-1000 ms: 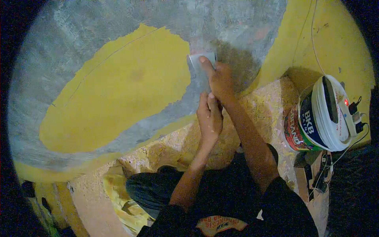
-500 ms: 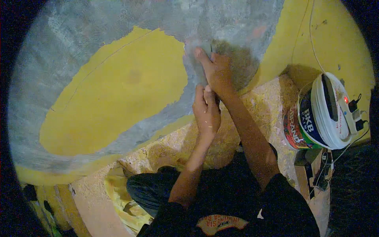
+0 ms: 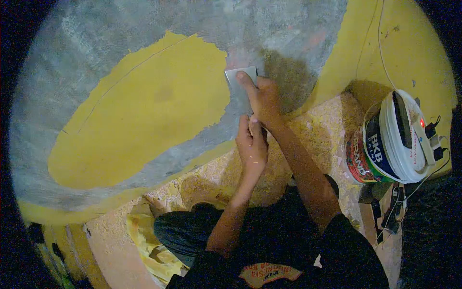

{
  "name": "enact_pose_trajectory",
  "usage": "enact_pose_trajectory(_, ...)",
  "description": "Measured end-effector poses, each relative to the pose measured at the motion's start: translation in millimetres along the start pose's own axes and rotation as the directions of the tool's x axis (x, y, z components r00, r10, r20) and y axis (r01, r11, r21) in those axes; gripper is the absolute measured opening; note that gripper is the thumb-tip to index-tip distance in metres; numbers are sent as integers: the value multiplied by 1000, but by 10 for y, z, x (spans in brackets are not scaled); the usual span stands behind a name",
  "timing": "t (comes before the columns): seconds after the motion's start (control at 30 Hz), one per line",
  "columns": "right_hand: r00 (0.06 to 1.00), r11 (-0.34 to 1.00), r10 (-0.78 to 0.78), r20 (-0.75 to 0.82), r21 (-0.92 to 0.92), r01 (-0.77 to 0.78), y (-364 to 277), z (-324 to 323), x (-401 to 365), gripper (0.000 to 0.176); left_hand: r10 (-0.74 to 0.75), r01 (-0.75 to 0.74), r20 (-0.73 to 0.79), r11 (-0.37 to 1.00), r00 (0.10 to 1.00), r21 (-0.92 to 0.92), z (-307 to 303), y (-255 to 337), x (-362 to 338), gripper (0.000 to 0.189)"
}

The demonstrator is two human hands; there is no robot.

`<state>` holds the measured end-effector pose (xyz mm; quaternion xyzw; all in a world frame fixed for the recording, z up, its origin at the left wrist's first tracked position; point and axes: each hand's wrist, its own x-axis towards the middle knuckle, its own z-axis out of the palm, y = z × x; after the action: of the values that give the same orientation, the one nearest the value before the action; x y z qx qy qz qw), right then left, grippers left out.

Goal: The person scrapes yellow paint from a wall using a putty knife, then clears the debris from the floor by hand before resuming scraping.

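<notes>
A scraper (image 3: pixel 247 73) with a flat, light grey metal blade lies against the wall, at the right edge of a large yellow paint patch (image 3: pixel 144 115). My right hand (image 3: pixel 264 100) grips it, thumb laid along the face of the blade. Just below, my left hand (image 3: pixel 252 147) is closed around the lower end of the scraper; the handle is mostly hidden by the fingers. Grey bare wall (image 3: pixel 192 17) surrounds the patch, and a dark shadow falls to the right of the hands.
At the right stands a paint bucket (image 3: pixel 373 149) with a white lid and a power strip (image 3: pixel 423 137) with plugs on top. Yellow flakes cover the floor (image 3: pixel 317 130) along the wall. A crumpled yellow sheet (image 3: pixel 149 245) lies beside my leg.
Both hands have moved slightly down with the scraper. Its blade, hardly visible before, now shows as a bright flat face.
</notes>
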<state>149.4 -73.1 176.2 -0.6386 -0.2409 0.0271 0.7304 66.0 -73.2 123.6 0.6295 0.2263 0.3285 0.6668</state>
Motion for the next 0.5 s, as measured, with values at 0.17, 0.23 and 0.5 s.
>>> enact_pose_trajectory(0.17, 999, 989, 16, -31, -144, -21, -115, -17, 85, 49, 62, -62, 3, 997, 998, -52, 50, 146, 31, 25)
enact_pose_trajectory(0.23, 999, 987, 41, -33, -151, -46, -96, -12, 32, 49, 0, 0, 8, 999, 1000, -32, -16, 109, -12, 26)
enact_pose_trajectory(0.5, 999, 969, -11, -46, -247, -1, -168, -12, 87, 49, 21, -20, 25, 999, 999, -40, 6, 200, 11, 26)
